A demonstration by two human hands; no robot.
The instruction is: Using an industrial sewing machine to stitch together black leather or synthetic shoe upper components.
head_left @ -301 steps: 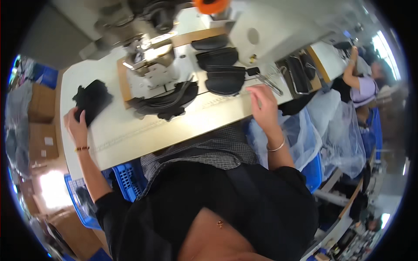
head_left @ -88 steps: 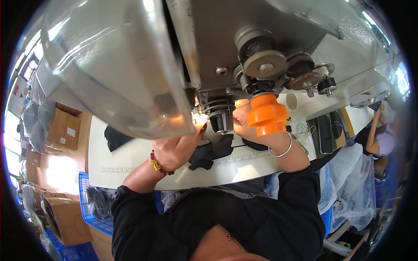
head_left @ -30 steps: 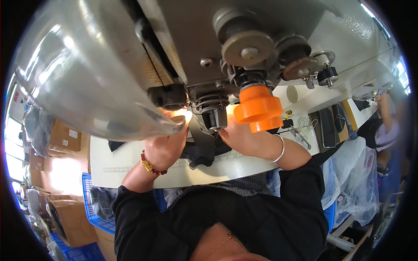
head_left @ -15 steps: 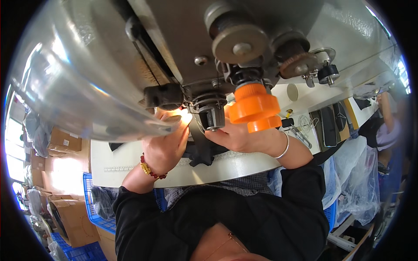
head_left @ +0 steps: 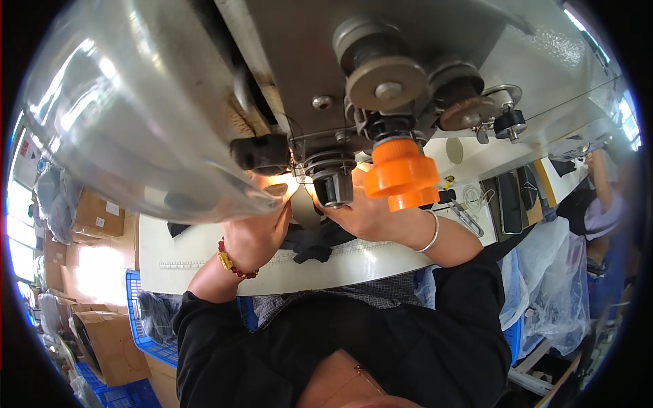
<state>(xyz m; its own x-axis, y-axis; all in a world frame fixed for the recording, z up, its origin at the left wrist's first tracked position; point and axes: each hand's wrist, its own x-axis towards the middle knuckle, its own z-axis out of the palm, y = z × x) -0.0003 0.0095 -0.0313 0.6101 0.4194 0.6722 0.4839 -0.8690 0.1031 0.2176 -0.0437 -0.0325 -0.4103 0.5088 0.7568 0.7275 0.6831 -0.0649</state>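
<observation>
Both hands work under the head of a sewing machine, close to its needle area, where a lamp glows. My left hand, with a red bead bracelet at the wrist, has its fingers closed at the black cloth. A clear plastic shield covers part of those fingers. My right hand, wearing a silver bangle, is closed on the cloth's other side, its thumb pointing inward. Its fingertips are hidden behind the machine parts and the orange knob. A grey-olive oval surface shows between the hands.
A ruler strip runs along the white table. Blue baskets and cardboard boxes stand at left. Clear plastic bags hang at right, near scissors. Another person is at the far right.
The black cloth between my hands has shifted, uncovering the grey-olive oval surface. My hands stay at nearly the same place. The view has shifted slightly.
</observation>
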